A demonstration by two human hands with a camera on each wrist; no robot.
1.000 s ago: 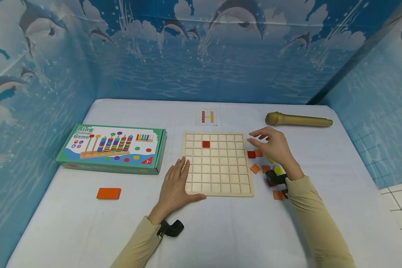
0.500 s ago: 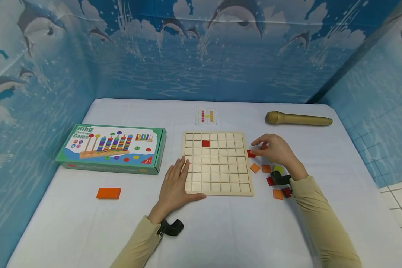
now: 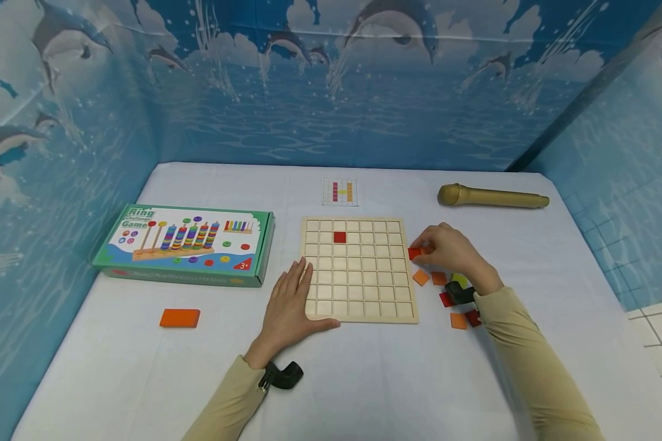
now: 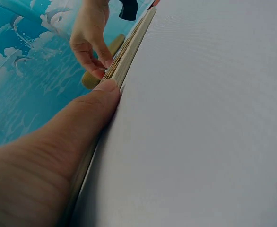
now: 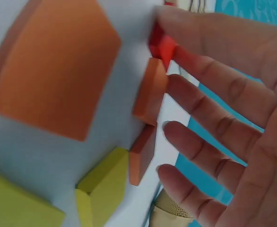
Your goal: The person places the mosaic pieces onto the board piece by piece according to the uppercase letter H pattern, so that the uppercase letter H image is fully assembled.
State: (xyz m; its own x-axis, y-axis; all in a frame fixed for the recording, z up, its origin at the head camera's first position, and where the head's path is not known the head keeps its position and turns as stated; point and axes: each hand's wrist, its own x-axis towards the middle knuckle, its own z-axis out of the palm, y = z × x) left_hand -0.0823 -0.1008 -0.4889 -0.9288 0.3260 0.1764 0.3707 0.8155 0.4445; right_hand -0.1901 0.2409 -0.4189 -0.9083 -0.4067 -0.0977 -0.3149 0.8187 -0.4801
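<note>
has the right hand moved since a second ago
Yes. In the head view, judged against the wooden board, the right hand has shifted toward the person along the board's right edge, and now pinches a red tile.

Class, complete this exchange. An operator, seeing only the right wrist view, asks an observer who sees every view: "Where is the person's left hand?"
Observer: The left hand rests at the near left corner of the square wooden grid board.
Operator: Are any tiles on the board?
Observer: One, a red square tile in the second row from the far edge.
Operator: What lies just beyond the board?
Observer: A small white rectangular card printed with red, yellow and orange marks.
</note>
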